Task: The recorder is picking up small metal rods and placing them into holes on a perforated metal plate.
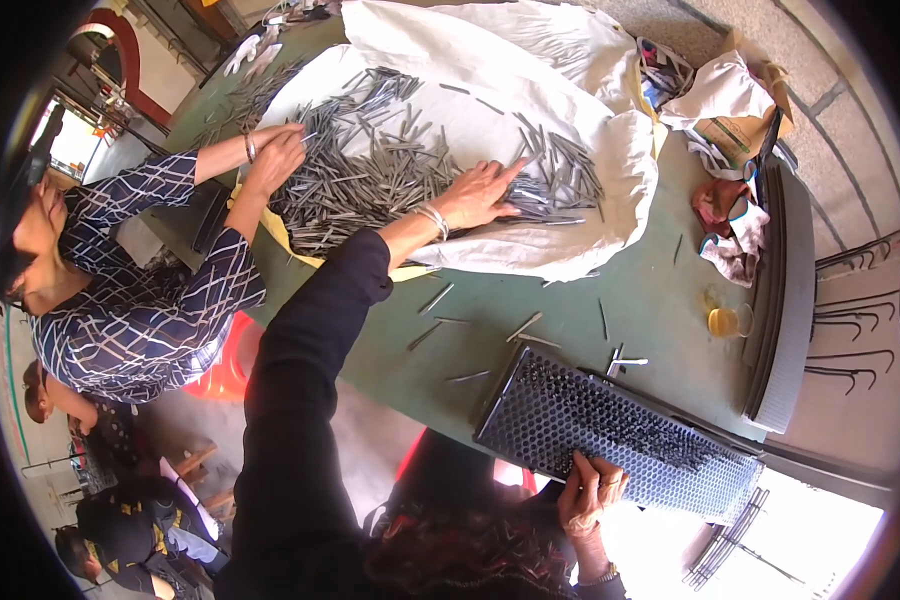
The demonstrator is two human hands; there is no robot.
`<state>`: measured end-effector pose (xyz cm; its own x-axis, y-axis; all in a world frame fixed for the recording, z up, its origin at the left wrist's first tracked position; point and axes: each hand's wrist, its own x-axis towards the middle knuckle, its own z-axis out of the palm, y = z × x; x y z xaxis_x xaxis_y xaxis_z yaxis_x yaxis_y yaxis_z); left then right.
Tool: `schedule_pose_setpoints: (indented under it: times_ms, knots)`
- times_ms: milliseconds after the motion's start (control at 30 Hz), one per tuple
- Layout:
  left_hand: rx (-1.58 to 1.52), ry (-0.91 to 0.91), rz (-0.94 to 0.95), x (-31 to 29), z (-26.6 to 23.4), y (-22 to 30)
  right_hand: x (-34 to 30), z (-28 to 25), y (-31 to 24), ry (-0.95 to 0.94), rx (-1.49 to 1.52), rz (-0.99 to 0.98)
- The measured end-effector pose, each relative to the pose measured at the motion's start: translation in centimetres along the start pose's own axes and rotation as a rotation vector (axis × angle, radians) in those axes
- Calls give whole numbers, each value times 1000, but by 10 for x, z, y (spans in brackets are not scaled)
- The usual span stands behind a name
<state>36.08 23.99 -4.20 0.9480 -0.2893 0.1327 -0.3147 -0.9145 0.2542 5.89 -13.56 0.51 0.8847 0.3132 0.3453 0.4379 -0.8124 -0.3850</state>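
A large heap of thin grey metal rods lies on a white cloth sheet. Over a smaller cluster of rods at its right side, my left hand reaches with fingers apart, its fingertips touching the rods; two bracelets circle that wrist. Nearer to me, a black perforated tray full of round holes sits tilted at the table's edge. Many of its holes look dark, and I cannot tell what fills them. My right hand has curled fingers closed at the tray's near edge.
Loose rods are scattered on the green table. A co-worker handles rods at the heap's left. Toward the right are a cup of yellow liquid, crumpled gloves, a cardboard box and stacked dark trays.
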Motion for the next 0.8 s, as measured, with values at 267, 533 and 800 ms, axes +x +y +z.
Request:
schedule_pose_setpoints:
  times_ms: [267,533,800]
  knots:
    - [-266,-310,-61,-15,-29,-10,-1,-1,-10,-7,-1,-1]
    - [-20,-318,-63,5,-13,-7,-3,0,-14,-38,-20,38]
    - [140,159,8,-16,23,-6,-4,2,-17,-35,-23,49]
